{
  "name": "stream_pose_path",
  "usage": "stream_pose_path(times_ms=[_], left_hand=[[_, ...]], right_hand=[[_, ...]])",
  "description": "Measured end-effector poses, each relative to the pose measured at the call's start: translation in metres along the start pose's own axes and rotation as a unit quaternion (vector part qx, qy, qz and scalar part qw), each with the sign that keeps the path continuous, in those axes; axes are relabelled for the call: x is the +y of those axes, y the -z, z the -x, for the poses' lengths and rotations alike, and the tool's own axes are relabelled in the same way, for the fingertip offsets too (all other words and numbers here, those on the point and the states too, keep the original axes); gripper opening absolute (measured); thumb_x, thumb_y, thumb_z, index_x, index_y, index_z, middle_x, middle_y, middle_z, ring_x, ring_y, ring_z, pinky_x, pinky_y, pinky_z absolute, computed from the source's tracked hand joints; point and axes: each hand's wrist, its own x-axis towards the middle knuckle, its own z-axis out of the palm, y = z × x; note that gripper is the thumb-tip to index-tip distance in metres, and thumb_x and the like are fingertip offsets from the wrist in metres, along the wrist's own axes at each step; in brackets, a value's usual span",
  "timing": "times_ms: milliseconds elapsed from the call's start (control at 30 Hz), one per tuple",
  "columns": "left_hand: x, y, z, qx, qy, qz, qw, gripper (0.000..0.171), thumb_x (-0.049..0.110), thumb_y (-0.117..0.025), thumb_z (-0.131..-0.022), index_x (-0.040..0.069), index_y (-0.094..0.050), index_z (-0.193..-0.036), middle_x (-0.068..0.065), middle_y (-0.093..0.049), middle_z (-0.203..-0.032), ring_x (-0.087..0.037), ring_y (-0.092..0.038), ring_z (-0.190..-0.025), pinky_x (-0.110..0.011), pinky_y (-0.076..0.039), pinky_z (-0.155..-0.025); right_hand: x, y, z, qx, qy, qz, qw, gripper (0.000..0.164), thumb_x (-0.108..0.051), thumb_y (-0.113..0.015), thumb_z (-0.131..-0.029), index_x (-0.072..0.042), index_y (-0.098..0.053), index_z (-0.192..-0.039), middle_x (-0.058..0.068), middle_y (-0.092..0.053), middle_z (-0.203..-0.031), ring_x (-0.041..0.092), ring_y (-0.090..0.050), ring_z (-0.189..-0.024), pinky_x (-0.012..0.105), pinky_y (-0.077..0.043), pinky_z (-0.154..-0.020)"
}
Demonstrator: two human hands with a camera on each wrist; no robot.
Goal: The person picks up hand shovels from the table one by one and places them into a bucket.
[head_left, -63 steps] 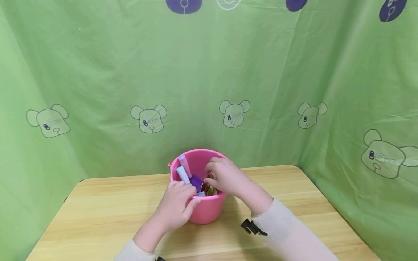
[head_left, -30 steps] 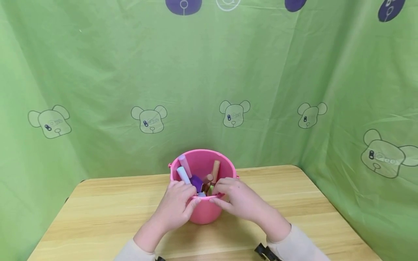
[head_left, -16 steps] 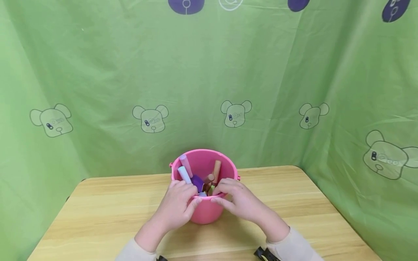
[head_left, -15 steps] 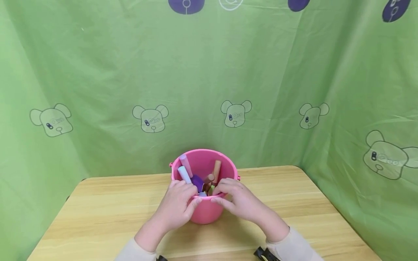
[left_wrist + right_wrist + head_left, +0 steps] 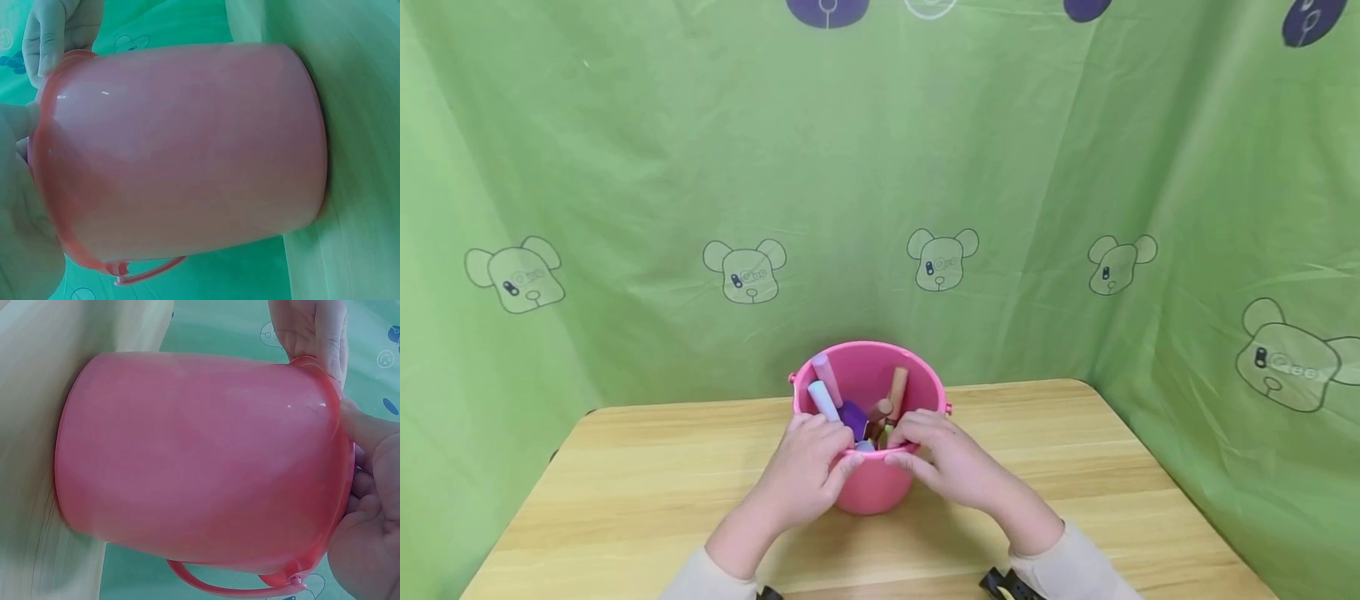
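A pink bucket (image 5: 874,487) stands upright on the wooden table. My left hand (image 5: 808,467) grips its near rim at the left, fingers over the inside and thumb on the outer wall. At the right of the same rim my right hand (image 5: 951,462) pinches it likewise. Inside lean a lilac handle (image 5: 824,377), a light blue handle (image 5: 823,401) and a brown handle (image 5: 897,390). A purple piece (image 5: 852,419) lies lower among them; what the handles belong to is hidden. Both wrist views show the bucket wall (image 5: 187,144) and the fingers at its rim.
The wooden table (image 5: 647,483) extends on both sides of the bucket. Behind and beside it hangs a green cloth (image 5: 850,167) printed with bear heads. The bucket's pink bail handle (image 5: 225,589) hangs down on its far side.
Two seconds ago my right hand was inside the bucket among the things; it came back to the near rim and grips there. Since then both hands have stayed still.
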Motion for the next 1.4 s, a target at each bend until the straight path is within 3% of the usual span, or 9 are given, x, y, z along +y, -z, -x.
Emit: stream_pose_path(times_ms=[333, 867, 1133, 1400], left_hand=[[0.000, 0.009, 0.002, -0.030, -0.002, 0.015, 0.9994, 0.024, 0.042, -0.045, -0.094, 0.025, -0.049, -0.077, 0.015, -0.039, -0.068, -0.007, -0.039, -0.073, -0.032, -0.030, -0.081], [0.002, 0.010, 0.006, -0.021, -0.026, 0.002, 0.9995, 0.025, 0.040, -0.047, -0.094, 0.024, -0.047, -0.075, 0.015, -0.037, -0.067, -0.007, -0.038, -0.071, -0.030, -0.030, -0.075], [0.002, 0.011, 0.009, -0.020, -0.018, 0.019, 0.9995, 0.023, 0.038, -0.050, -0.093, 0.024, -0.047, -0.075, 0.015, -0.035, -0.066, -0.005, -0.037, -0.070, -0.029, -0.030, -0.074], [-0.003, 0.013, 0.010, -0.016, -0.036, 0.017, 0.9991, 0.024, 0.040, -0.051, -0.092, 0.025, -0.052, -0.073, 0.017, -0.042, -0.066, -0.004, -0.041, -0.068, -0.027, -0.034, -0.072]], right_hand=[[-0.007, 0.003, -0.001, -0.020, -0.007, -0.007, 1.000, 0.009, -0.033, -0.060, -0.088, -0.025, -0.056, -0.087, -0.016, -0.048, -0.083, 0.003, -0.045, -0.081, 0.024, -0.041, -0.074], [-0.013, 0.005, 0.002, -0.042, -0.020, -0.026, 0.999, 0.009, -0.034, -0.058, -0.088, -0.026, -0.056, -0.087, -0.016, -0.048, -0.083, 0.003, -0.046, -0.081, 0.024, -0.042, -0.074], [-0.013, 0.002, 0.003, -0.048, -0.028, -0.026, 0.998, 0.010, -0.037, -0.057, -0.088, -0.027, -0.055, -0.088, -0.017, -0.047, -0.082, 0.003, -0.045, -0.079, 0.022, -0.041, -0.073], [-0.015, 0.004, 0.003, -0.061, -0.039, -0.027, 0.997, 0.011, -0.038, -0.060, -0.087, -0.027, -0.058, -0.091, -0.018, -0.050, -0.086, 0.003, -0.048, -0.082, 0.023, -0.044, -0.075]])
